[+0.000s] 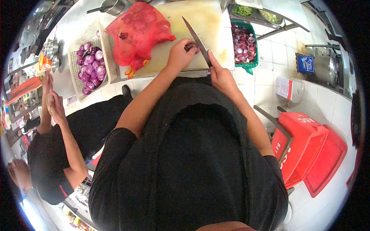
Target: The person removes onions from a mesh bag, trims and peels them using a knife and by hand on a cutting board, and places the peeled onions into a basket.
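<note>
On the pale cutting board, my left hand has its fingers closed on a dark red onion. My right hand grips the handle of a large knife, whose blade points up and to the left, just right of the onion. A red mesh bag of onions lies on the board's left part. Left of it, a white basket holds several peeled purple onions.
A green crate of cut onions stands right of the board. Another person in dark clothing works at the left. A metal pot sits beyond the basket. Red bins and a white box are at the right.
</note>
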